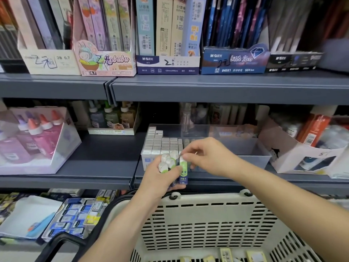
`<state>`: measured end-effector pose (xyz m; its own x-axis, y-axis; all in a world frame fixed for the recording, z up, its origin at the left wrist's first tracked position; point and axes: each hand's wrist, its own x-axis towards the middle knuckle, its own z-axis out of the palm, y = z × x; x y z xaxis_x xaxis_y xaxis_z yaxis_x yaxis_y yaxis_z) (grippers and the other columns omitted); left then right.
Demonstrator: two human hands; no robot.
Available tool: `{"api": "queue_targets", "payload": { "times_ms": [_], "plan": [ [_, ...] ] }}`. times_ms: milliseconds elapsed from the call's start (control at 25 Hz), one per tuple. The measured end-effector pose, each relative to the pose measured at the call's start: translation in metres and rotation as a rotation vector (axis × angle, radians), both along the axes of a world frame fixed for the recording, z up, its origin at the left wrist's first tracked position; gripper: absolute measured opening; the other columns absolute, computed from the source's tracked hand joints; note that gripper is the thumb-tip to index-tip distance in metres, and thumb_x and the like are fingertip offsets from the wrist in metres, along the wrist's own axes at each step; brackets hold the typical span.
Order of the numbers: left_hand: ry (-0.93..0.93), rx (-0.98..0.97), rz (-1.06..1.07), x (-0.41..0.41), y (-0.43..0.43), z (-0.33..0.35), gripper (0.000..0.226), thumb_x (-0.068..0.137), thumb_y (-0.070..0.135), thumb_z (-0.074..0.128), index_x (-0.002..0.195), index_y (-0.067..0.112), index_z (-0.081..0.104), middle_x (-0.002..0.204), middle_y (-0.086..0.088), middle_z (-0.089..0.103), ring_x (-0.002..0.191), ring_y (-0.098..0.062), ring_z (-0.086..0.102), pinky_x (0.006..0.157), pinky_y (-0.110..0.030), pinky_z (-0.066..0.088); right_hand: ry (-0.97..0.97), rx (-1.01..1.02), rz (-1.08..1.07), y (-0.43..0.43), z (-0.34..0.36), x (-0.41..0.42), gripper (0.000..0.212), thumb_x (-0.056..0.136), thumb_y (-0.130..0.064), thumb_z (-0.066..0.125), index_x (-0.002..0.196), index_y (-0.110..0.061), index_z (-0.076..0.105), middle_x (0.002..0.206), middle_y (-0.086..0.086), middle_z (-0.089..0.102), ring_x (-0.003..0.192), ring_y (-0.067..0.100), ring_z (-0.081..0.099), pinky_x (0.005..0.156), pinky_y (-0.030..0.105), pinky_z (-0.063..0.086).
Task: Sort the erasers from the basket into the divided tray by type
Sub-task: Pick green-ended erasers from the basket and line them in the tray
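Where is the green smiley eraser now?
Head view, centre: the green smiley eraser is pinched by the right hand against the bunch in the left hand, in front of the divided tray, above the basket.

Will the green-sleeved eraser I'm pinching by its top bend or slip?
Probably stiff: the green-sleeved eraser looks straight with the right hand pinching its white tip. Its sleeve looks glossy, so it may slip. Likely light: the left hand grips several erasers together.

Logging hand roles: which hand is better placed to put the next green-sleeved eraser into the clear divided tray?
Right. The right hand pinches the top of one green-sleeved white eraser in front of the clear divided plastic tray; the left hand grips the bunch of erasers.
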<state>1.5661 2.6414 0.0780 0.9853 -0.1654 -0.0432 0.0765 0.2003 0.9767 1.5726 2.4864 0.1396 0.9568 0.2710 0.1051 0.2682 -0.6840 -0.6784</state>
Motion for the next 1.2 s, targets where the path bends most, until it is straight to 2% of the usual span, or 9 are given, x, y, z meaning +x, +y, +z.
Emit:
{"api": "queue_targets", "payload": {
  "times_ms": [120,240,400,600,720,840,920,1000,1200],
  "plan": [
    [0.003,-0.024,0.0,0.0,0.0,0.0,0.012,0.086,0.006,0.063,0.095,0.014,0.062,0.079,-0.002,0.068,0.073,-0.014,0.066,0.06,-0.028,0.056,0.072,0.157,-0.029,-0.011,0.01,0.005,0.013,0.087,-0.011,0.061,0.077,-0.019,0.065,0.069,-0.002,0.068,0.059,0.002,0.065,0.057,0.018,0.053],
    [0.022,-0.062,-0.003,0.002,0.002,-0.001,0.01,0.087,0.01,0.062,0.095,0.017,0.061,0.074,0.001,0.068,0.072,-0.011,0.064,0.058,-0.025,0.053,-0.036,0.247,-0.218,-0.037,0.025,0.024,0.019,0.087,-0.006,0.06,0.074,-0.02,0.061,0.075,0.008,0.068,0.06,0.006,0.066,0.065,0.022,0.056],
    [0.027,-0.044,-0.001,0.003,0.001,-0.004,0.013,0.087,0.009,0.062,0.096,0.018,0.061,0.074,0.002,0.07,0.07,-0.01,0.066,0.055,-0.024,0.053,-0.045,-0.085,-0.316,-0.041,0.012,0.044,0.023,0.088,-0.011,0.059,0.071,-0.026,0.057,0.07,-0.009,0.064,0.07,0.01,0.066,0.075,0.027,0.054],
    [0.033,-0.021,0.024,0.006,0.0,-0.007,0.013,0.086,0.01,0.063,0.097,0.013,0.058,0.077,-0.001,0.071,0.071,-0.012,0.068,0.056,-0.024,0.053,0.07,-0.267,-0.204,-0.035,-0.012,0.047,0.008,0.091,-0.018,0.054,0.088,-0.021,0.06,0.099,0.004,0.066,0.094,0.021,0.062,0.083,0.034,0.053],
    [0.038,0.0,0.023,0.007,-0.001,-0.007,0.013,0.087,0.007,0.056,0.099,0.012,0.057,0.081,-0.002,0.071,0.071,-0.011,0.068,0.054,-0.023,0.052,0.098,-0.372,-0.158,-0.039,-0.011,0.045,0.018,0.095,-0.02,0.046,0.102,-0.017,0.063,0.109,0.006,0.064,0.099,0.022,0.059,0.088,0.034,0.05],
    [0.046,-0.023,0.003,0.005,0.0,-0.006,0.012,0.09,0.008,0.055,0.101,0.014,0.058,0.084,-0.002,0.072,0.073,-0.012,0.07,0.053,-0.022,0.052,-0.062,-0.509,-0.17,-0.033,-0.006,0.039,0.024,0.096,-0.023,0.042,0.107,-0.017,0.062,0.113,0.005,0.063,0.1,0.023,0.057,0.085,0.032,0.047],
    [0.035,-0.023,-0.002,0.004,0.001,-0.006,0.011,0.089,0.013,0.06,0.101,0.015,0.059,0.081,0.002,0.072,0.076,-0.013,0.071,0.055,-0.022,0.053,-0.186,-0.347,-0.18,-0.022,-0.002,0.028,0.021,0.093,-0.028,0.047,0.096,-0.02,0.066,0.096,0.0,0.069,0.084,0.015,0.062,0.075,0.03,0.048],
    [0.019,-0.029,-0.013,0.003,0.001,-0.005,0.011,0.089,0.015,0.061,0.1,0.017,0.06,0.079,0.004,0.072,0.076,-0.013,0.07,0.056,-0.022,0.053,-0.093,-0.048,-0.062,-0.009,0.001,0.014,0.016,0.091,-0.03,0.054,0.088,-0.021,0.067,0.08,-0.005,0.069,0.065,0.004,0.061,0.066,0.024,0.048],
    [-0.01,0.007,-0.037,0.001,0.0,-0.002,0.012,0.088,0.015,0.062,0.099,0.017,0.059,0.079,0.002,0.073,0.077,-0.014,0.071,0.056,-0.022,0.054,0.065,0.099,-0.015,0.002,-0.003,-0.003,0.005,0.086,-0.023,0.063,0.09,-0.023,0.066,0.075,0.001,0.071,0.071,0.008,0.066,0.074,0.026,0.054]
  ]
}}
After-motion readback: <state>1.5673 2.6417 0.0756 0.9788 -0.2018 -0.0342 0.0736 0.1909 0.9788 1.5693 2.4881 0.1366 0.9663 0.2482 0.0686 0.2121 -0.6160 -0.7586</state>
